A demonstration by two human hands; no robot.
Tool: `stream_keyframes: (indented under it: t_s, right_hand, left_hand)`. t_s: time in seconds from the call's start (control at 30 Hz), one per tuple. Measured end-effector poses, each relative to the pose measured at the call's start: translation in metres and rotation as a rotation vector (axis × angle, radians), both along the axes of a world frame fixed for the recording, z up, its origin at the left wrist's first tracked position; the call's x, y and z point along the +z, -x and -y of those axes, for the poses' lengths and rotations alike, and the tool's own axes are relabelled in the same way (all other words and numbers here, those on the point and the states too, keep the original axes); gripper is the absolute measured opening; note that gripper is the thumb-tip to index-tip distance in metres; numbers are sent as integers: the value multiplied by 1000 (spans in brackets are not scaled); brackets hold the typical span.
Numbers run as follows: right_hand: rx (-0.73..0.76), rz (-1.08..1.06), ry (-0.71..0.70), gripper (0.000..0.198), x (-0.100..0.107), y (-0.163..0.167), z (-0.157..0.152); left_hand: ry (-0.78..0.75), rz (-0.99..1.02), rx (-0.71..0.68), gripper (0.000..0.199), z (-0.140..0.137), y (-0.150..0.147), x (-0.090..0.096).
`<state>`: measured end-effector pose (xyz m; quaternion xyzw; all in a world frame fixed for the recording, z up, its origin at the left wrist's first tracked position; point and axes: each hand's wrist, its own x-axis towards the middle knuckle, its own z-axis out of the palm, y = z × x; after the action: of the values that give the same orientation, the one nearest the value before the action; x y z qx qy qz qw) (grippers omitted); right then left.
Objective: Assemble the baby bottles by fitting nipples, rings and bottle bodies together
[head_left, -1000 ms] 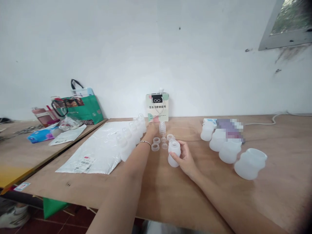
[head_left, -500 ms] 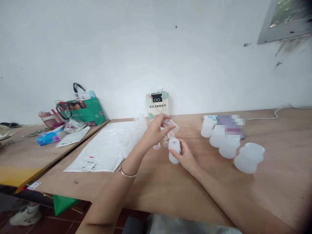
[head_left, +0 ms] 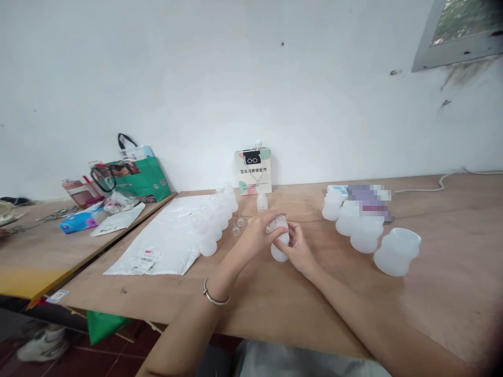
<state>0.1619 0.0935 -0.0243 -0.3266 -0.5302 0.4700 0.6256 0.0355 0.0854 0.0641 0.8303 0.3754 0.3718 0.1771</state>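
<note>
Held roughly upright over the wooden table [head_left: 275, 303], nearer than the paper bag [head_left: 253, 183] with printed glasses and slightly right of it: a milky-white feeding bottle [head_left: 279, 255]. Wrapped at the waist by the right hand [head_left: 301, 248], thumb and fingers closed round the body. Curved over the upper end by the left hand [head_left: 257, 233], thumb on the near side, closed on a clear domed cap [head_left: 280, 222]; impossible to tell whether fully seated or only resting there.

Apparently done: a row of clear-topped bottles [head_left: 208, 246], nearer than the paper bag and to its left. Apparently left: four white bottle bodies [head_left: 395, 256], well right of the paper bag, with an open, topless mouth on the nearest and farther mouths too unclear to judge. Loose as well: small clear teats [head_left: 236, 230] in front of the paper bag and to its left, plus what looks like a stack of clear caps [head_left: 262, 202] just before it.

Left of the paper bag, a white mailer [head_left: 157, 235] beside the capped row; farther left, a blue tissue pack [head_left: 78, 222] and green shopping bag [head_left: 143, 180]. Right of it, a blurred purple packet [head_left: 365, 196] and white cable [head_left: 442, 184]. Chiefly in the way: the left hand, hiding part of the cap.
</note>
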Motion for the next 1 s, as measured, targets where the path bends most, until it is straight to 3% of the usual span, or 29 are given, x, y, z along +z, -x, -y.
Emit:
stream_keyframes:
  t_s: [0.37, 0.5, 0.63, 0.77, 0.83, 0.9, 1.0]
  right_hand:
    - [8, 3, -27, 51, -3, -2, -4]
    - [32, 72, -27, 58, -6, -4, -3]
    - [63, 145, 34, 63, -12, -4, -4]
    - [-42, 222, 21, 69, -17, -4, -8]
    - [-74, 243, 19, 67, -18, -4, -9]
    - [-86, 244, 22, 63, -18, -3, -10]
    - [-83, 238, 7, 59, -20, -3, -11]
  left_hand:
    - [-15, 28, 59, 36, 5, -8, -10]
    - [63, 0, 35, 55, 11, -7, -18]
    - [-24, -38, 106, 60, 3, 2, -5]
    - [-269, 120, 358, 58, -46, 22, 25]
    - [-272, 138, 507, 60, -82, 32, 31]
    - [-188, 108, 576, 55, -117, 39, 25]
    - [-95, 105, 621, 49, -158, 43, 0]
